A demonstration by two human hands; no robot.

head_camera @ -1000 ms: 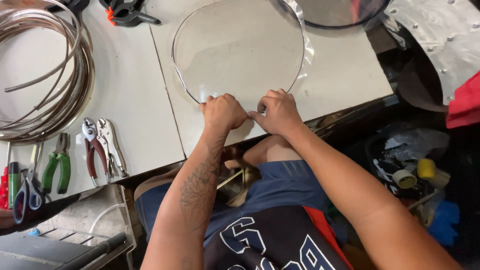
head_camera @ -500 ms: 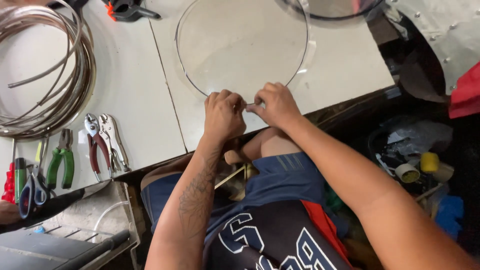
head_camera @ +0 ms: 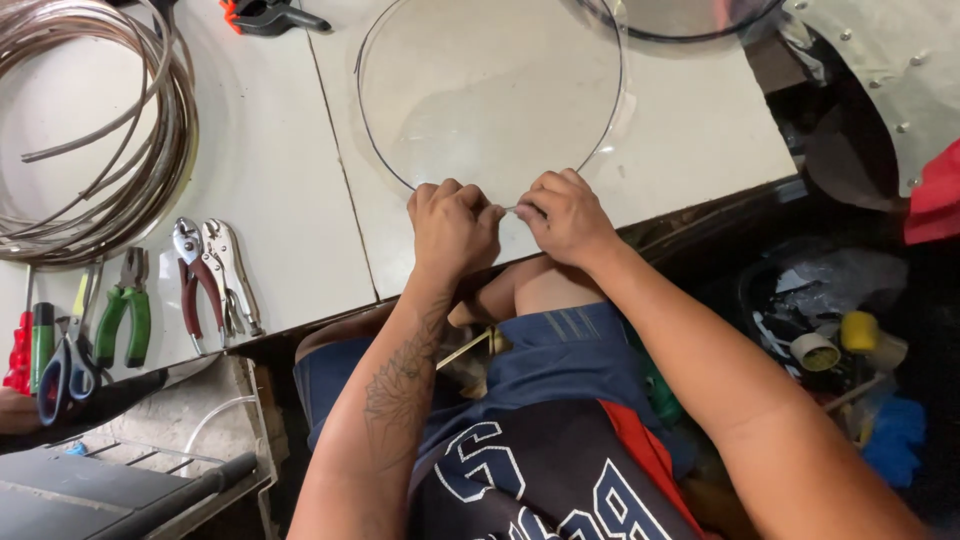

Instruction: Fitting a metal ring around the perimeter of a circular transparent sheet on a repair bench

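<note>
A round wire hoop [head_camera: 365,130] covered with clear plastic film [head_camera: 490,90] lies on the white table [head_camera: 280,200]. My left hand [head_camera: 452,225] and my right hand [head_camera: 565,215] both pinch the hoop's near edge, fingertips almost touching each other. Both sets of fingers are closed on the wire rim and film there. The joint between my fingers is hidden.
A coil of bare wire [head_camera: 95,130] lies at the far left. Locking pliers [head_camera: 232,275], red-handled pliers [head_camera: 195,285], green-handled pliers [head_camera: 125,310] and scissors [head_camera: 60,365] lie along the near left edge. An orange clamp [head_camera: 262,15] sits at the back. Clutter fills the floor at right.
My hands have drawn closer together on the hoop's near edge; the left fingers have curled tighter. The view has shifted slightly.
</note>
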